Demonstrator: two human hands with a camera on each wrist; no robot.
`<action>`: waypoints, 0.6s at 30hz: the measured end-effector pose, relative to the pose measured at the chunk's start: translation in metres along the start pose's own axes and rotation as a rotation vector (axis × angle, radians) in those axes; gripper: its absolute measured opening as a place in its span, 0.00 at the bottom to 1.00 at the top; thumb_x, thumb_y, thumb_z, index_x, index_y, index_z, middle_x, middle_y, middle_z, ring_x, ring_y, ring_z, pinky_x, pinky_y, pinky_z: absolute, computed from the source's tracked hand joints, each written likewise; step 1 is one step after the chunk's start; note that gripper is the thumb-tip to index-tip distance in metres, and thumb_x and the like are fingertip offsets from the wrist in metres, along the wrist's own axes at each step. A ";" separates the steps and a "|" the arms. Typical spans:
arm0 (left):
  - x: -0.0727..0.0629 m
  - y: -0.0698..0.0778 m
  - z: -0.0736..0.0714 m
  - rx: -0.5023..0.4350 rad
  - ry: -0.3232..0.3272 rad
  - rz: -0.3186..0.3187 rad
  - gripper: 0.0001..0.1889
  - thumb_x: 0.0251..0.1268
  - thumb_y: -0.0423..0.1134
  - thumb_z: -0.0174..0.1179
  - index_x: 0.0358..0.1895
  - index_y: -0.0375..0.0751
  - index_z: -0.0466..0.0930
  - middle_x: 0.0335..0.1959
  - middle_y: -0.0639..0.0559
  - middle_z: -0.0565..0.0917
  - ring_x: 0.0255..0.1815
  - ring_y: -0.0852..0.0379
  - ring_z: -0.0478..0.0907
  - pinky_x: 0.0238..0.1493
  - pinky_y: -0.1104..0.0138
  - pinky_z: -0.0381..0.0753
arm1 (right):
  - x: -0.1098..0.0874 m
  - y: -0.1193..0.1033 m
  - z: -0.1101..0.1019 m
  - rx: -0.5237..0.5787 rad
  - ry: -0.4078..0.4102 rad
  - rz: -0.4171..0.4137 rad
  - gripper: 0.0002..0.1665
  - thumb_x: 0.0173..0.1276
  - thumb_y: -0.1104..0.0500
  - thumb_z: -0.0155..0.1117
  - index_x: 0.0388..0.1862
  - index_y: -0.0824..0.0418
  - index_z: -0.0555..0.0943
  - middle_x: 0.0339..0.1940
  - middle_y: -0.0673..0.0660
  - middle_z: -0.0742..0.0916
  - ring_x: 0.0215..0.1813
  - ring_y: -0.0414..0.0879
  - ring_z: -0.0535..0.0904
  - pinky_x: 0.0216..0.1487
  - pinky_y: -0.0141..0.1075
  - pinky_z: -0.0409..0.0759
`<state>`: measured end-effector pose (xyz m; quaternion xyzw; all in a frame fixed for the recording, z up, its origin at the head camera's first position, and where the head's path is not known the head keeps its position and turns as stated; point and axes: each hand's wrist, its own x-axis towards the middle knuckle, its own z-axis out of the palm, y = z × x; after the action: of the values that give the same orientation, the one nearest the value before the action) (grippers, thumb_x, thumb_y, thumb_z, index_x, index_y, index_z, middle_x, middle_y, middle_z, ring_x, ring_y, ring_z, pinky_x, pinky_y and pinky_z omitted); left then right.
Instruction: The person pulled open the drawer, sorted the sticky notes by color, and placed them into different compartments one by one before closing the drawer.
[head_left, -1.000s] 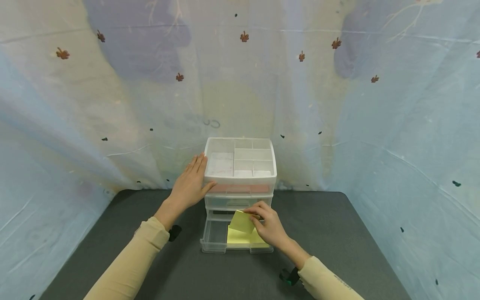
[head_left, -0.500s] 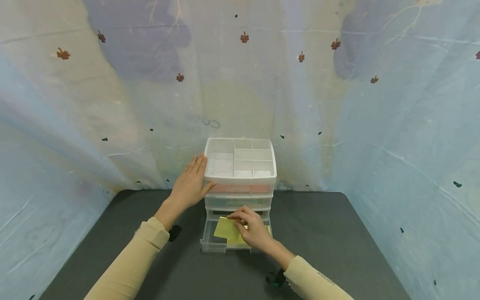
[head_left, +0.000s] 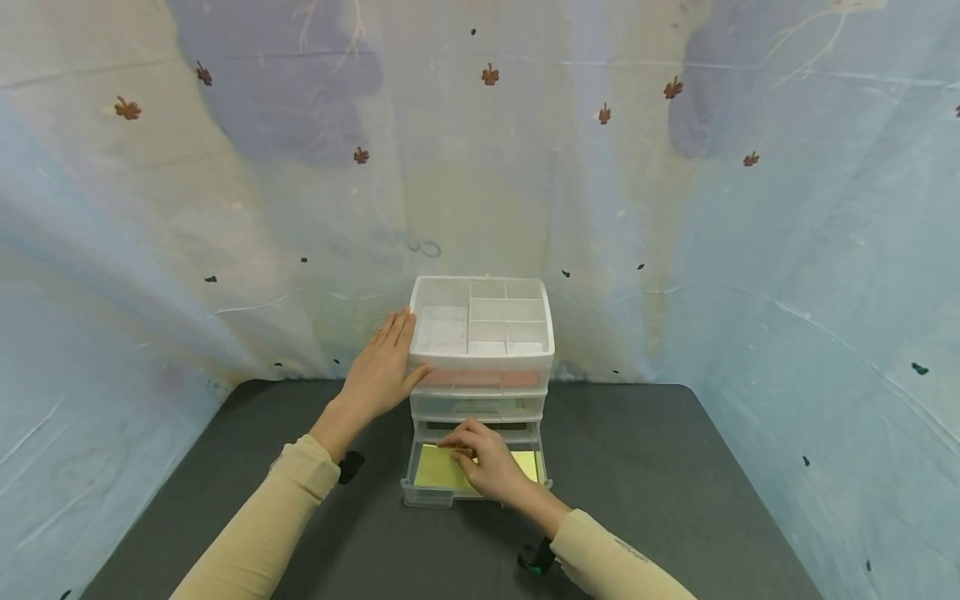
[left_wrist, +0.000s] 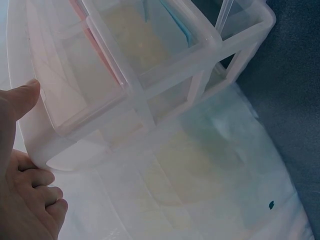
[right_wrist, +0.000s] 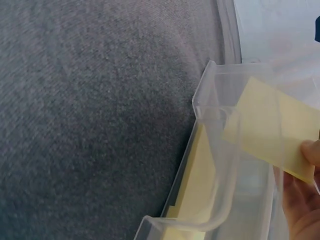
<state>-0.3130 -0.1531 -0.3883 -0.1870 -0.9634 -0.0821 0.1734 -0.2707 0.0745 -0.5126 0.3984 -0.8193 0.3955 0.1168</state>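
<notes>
A white plastic drawer unit [head_left: 480, 358] stands on the table with its bottom clear drawer [head_left: 429, 502] pulled out. My left hand [head_left: 371, 375] rests against its upper left side, fingers straight and thumb on the front. Between thumb and fingers, my right hand [head_left: 491, 467] pinches a yellow sticky note [head_left: 435, 468] over the left part of the drawer. Seen from the right wrist, that note [right_wrist: 272, 127] tilts above the drawer, behind its clear wall. More yellow sticky notes [head_left: 528, 463] lie in the drawer's right part, partly hidden by the right hand.
The unit's top tray [head_left: 442, 329] is divided into compartments. Pink shows through the upper closed drawer [head_left: 487, 379], and a second closed drawer [head_left: 480, 407] sits below it. A dark table [head_left: 637, 467] carries the unit, and a patterned curtain [head_left: 480, 208] hangs close behind.
The right hand has moved left with the pinched sticky note, from the drawer's right part to its left, and lower. The left hand has stayed in place.
</notes>
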 end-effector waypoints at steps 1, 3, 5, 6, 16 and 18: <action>0.000 0.000 0.000 0.001 -0.001 0.000 0.50 0.77 0.58 0.59 0.84 0.30 0.42 0.85 0.34 0.45 0.85 0.36 0.43 0.82 0.44 0.52 | 0.000 0.000 0.000 -0.001 -0.009 0.004 0.15 0.72 0.71 0.67 0.53 0.57 0.88 0.46 0.50 0.82 0.43 0.41 0.82 0.43 0.27 0.85; 0.000 0.000 0.000 0.002 0.001 0.001 0.50 0.77 0.58 0.59 0.84 0.30 0.42 0.85 0.34 0.45 0.85 0.36 0.43 0.82 0.44 0.52 | 0.000 -0.001 0.001 0.000 -0.024 0.010 0.15 0.72 0.71 0.67 0.53 0.58 0.88 0.46 0.51 0.83 0.43 0.41 0.82 0.43 0.28 0.85; 0.000 -0.001 0.001 0.004 0.003 0.002 0.50 0.77 0.58 0.59 0.84 0.30 0.42 0.85 0.34 0.45 0.85 0.36 0.44 0.82 0.44 0.52 | 0.001 -0.001 0.002 0.008 -0.039 0.022 0.15 0.72 0.71 0.67 0.53 0.58 0.88 0.46 0.51 0.83 0.44 0.42 0.83 0.45 0.28 0.85; 0.000 -0.001 0.002 0.005 0.006 0.004 0.50 0.77 0.58 0.59 0.84 0.30 0.42 0.85 0.34 0.45 0.85 0.36 0.44 0.82 0.44 0.52 | 0.001 -0.001 0.003 0.016 -0.046 0.031 0.15 0.72 0.71 0.67 0.53 0.58 0.88 0.46 0.52 0.83 0.44 0.43 0.83 0.46 0.28 0.85; 0.000 -0.003 0.004 0.006 0.020 0.012 0.50 0.77 0.58 0.59 0.84 0.30 0.43 0.85 0.33 0.47 0.85 0.36 0.44 0.81 0.43 0.55 | 0.009 0.005 0.012 0.027 -0.097 0.086 0.14 0.73 0.70 0.66 0.52 0.58 0.89 0.46 0.52 0.84 0.49 0.45 0.84 0.53 0.29 0.84; 0.000 -0.003 0.004 0.003 0.019 0.013 0.50 0.77 0.58 0.59 0.84 0.30 0.43 0.85 0.34 0.46 0.85 0.36 0.44 0.81 0.43 0.54 | 0.011 0.005 0.013 0.018 -0.112 0.102 0.14 0.74 0.69 0.66 0.53 0.57 0.89 0.45 0.51 0.84 0.48 0.42 0.83 0.51 0.29 0.84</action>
<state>-0.3157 -0.1553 -0.3919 -0.1921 -0.9607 -0.0814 0.1833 -0.2802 0.0607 -0.5184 0.3789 -0.8400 0.3856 0.0470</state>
